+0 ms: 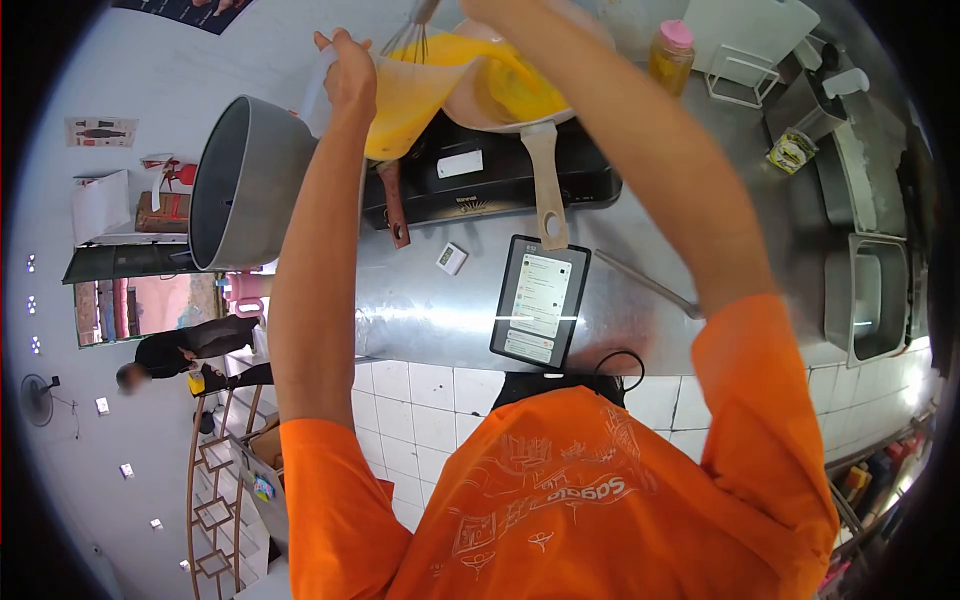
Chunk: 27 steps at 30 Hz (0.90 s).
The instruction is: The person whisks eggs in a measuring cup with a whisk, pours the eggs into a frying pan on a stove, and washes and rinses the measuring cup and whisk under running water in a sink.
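Note:
My left hand (350,72) is closed on a translucent plastic container (318,95), tilted to the right. Yellow liquid like beaten egg (415,95) runs from it into a light-coloured frying pan (480,108), where a yellow pool (525,88) spreads. A wire whisk (407,42) stands at the container's far side. At the top edge, beyond the pan, my right hand (490,8) is partly cut off, so its grip is hidden. The pan sits on a black gas stove (480,190), its beige handle (546,185) pointing towards me. A brown handle (394,205) shows beneath the container.
On the steel counter (420,320) lie a tablet (540,300), a small white timer (452,259) and a metal rod (650,284). A large grey pot (250,180) stands left. A pink-lidded jar (672,58) and a wire stand (742,75) are back right. Another person (190,345) is far left.

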Available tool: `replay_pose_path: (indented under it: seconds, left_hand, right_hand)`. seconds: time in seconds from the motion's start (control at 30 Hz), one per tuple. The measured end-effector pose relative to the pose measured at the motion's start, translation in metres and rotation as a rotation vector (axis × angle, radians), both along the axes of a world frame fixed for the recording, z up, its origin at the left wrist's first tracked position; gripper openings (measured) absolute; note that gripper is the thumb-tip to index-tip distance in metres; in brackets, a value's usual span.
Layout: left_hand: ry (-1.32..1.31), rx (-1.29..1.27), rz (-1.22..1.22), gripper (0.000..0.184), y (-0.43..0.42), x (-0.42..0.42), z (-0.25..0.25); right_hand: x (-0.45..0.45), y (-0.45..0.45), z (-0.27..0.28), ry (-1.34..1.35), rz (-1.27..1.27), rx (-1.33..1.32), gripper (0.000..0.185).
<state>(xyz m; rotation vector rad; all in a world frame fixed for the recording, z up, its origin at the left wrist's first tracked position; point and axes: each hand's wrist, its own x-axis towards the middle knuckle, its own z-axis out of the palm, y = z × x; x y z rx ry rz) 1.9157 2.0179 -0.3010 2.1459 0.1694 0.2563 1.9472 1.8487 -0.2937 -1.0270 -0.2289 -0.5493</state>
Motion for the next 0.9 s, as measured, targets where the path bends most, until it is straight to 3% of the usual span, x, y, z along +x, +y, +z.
replay_pose_path:
  seconds: [0.1,0.17,0.2,0.23,0.3,0.33,0.37,0.43,0.47,0.53,0.57,0.63,0.7,0.77,0.83,0.9]
  left_hand:
    - [0.009,0.073,0.046,0.069,-0.004,-0.005,-0.001]
    - [0.027,0.107,0.067,0.071,-0.01,-0.002,-0.004]
    - [0.021,0.196,0.109,0.07,-0.01,-0.002,-0.007]
    - [0.009,0.289,0.142,0.07,-0.012,-0.002,-0.009]
    - [-0.012,0.252,0.083,0.069,-0.013,0.0,-0.012]
    - [-0.028,0.218,0.058,0.068,-0.005,0.003,-0.014]
    - [-0.027,0.216,0.04,0.068,0.0,0.004,-0.016]
    - [0.031,0.282,0.082,0.067,-0.003,0.013,-0.013]
    - [0.013,0.271,0.055,0.067,-0.011,0.015,-0.008]
    - [-0.03,0.315,0.026,0.067,-0.009,0.005,-0.007]
    - [-0.024,0.326,0.004,0.067,-0.007,0.002,-0.006]
    - [0.012,0.281,0.0,0.068,-0.007,0.005,-0.003]
    - [0.002,0.362,-0.001,0.067,-0.009,0.012,-0.006]
    - [0.017,0.456,0.017,0.067,-0.005,0.012,-0.01]
    - [-0.019,0.421,-0.042,0.067,-0.008,0.011,-0.012]
    - [-0.036,0.464,-0.009,0.067,-0.007,0.012,-0.019]
  right_hand:
    - [0.008,0.024,-0.033,0.242,0.132,-0.126,0.042]
    - [0.023,0.019,-0.03,0.161,0.071,0.408,0.029]
    - [0.005,0.02,-0.035,0.341,-0.088,0.19,0.029]
    - [0.0,0.024,-0.035,0.339,-0.099,0.197,0.029]
    - [-0.002,0.022,-0.027,0.223,0.11,0.38,0.033]
    - [-0.001,0.018,-0.024,0.145,-0.066,0.535,0.034]
    - [-0.008,0.021,-0.025,0.143,-0.084,0.534,0.034]
    - [-0.013,0.031,-0.031,0.271,0.209,0.278,0.033]
    - [-0.01,0.027,-0.029,0.253,0.181,0.269,0.033]
    - [-0.012,0.029,-0.033,0.386,-0.158,0.347,0.036]
    - [-0.014,0.03,-0.034,0.392,-0.178,0.362,0.036]
    - [-0.014,0.025,-0.029,0.246,0.123,0.438,0.038]
    - [-0.01,0.017,-0.025,0.198,0.066,0.496,0.04]
    - [-0.012,0.016,-0.021,0.066,-0.06,0.385,0.045]
    - [-0.029,0.002,-0.007,0.09,-0.183,0.05,0.045]
    - [-0.024,-0.014,0.006,0.015,-0.141,0.112,0.045]
